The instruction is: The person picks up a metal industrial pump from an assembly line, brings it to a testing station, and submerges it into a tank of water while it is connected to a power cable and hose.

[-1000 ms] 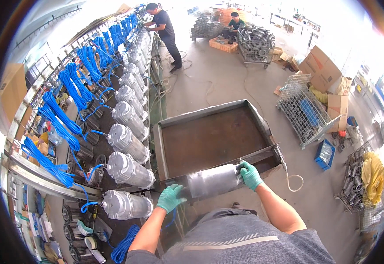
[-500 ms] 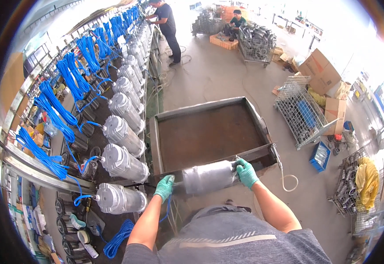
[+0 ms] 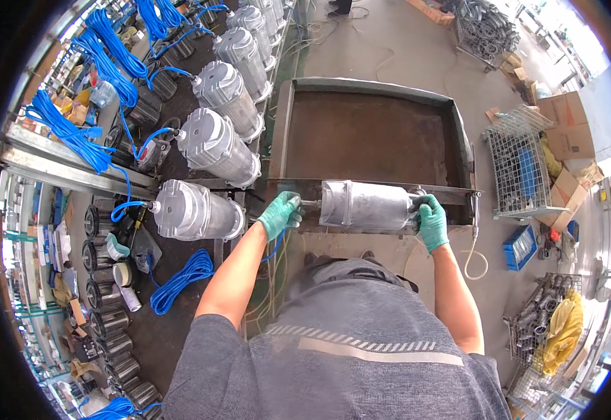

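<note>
On the left, a row of grey metal cylinders [image 3: 200, 210] with blue cables [image 3: 67, 133] lay on a dark surface [image 3: 172, 315], running toward the far side. Just right of the nearest one, the left hand [image 3: 281, 213], in a green glove, was closed around the shaft end of a grey metal cylinder [image 3: 368, 205]. That cylinder lay sideways along the near rim of a rusty metal tray [image 3: 375, 133]. The right hand [image 3: 431, 220], also gloved, gripped its right end. Farther right stood a wire basket [image 3: 522, 168].

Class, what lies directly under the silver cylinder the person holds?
The tray's near rim runs under the cylinder, held by the left hand and right hand. The rim beneath is covered.
</note>
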Demonstrator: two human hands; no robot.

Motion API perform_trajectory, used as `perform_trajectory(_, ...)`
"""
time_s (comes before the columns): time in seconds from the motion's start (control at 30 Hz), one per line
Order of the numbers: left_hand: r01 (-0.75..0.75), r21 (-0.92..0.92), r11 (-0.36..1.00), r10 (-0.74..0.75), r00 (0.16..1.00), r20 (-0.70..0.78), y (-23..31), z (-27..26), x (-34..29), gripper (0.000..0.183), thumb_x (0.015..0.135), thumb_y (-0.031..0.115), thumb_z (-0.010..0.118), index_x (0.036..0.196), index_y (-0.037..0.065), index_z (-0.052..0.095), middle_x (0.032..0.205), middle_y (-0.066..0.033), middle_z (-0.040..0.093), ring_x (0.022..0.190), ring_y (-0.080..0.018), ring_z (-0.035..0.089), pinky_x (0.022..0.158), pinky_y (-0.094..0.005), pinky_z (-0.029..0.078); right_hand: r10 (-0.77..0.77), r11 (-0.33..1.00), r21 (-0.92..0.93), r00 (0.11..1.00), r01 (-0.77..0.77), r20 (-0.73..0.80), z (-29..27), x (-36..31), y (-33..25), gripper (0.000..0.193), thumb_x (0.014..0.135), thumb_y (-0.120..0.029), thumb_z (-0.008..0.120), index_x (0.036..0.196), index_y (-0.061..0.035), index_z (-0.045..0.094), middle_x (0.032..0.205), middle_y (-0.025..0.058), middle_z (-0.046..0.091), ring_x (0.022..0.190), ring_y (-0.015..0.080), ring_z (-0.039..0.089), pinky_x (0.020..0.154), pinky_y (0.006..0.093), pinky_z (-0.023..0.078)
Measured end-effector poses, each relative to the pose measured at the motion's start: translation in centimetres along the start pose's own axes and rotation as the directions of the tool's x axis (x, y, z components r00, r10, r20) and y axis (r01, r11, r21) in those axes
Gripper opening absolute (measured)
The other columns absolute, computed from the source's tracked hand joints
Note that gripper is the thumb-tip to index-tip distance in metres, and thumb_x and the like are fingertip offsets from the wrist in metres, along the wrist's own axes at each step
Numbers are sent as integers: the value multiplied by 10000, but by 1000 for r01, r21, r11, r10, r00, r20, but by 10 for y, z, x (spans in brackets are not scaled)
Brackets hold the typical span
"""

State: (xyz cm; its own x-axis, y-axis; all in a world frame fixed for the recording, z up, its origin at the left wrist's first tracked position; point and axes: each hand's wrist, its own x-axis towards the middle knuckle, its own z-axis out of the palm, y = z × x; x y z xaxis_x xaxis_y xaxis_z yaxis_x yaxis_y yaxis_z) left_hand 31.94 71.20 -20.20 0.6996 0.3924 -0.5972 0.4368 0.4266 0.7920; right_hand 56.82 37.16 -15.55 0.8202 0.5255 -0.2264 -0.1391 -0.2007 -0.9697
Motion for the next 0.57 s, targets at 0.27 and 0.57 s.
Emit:
perform_trajectory(0.27,83,24,996,-82,996,-23,-9,-6,15,370,1069,450,525,828,172,568,647,19,536,490,-114,475,439,-272,359,-7,1000,0,1000,7,-7,2,1,-5,226,962,-11,462,979,-71,679,846,-18,665,646,40,533,557,201,456)
perform_trajectory(0.57,19,54,998,-23,998,64,-37,-18,24,353,1066,538,455,1087,198,549,799,3,629,500,-135,520,406,-290,394,-51,998,20,998,51,-22,3,5,2,191,977,-69,494,1010,-85,682,817,-40,624,598,50,487,529,212,427)
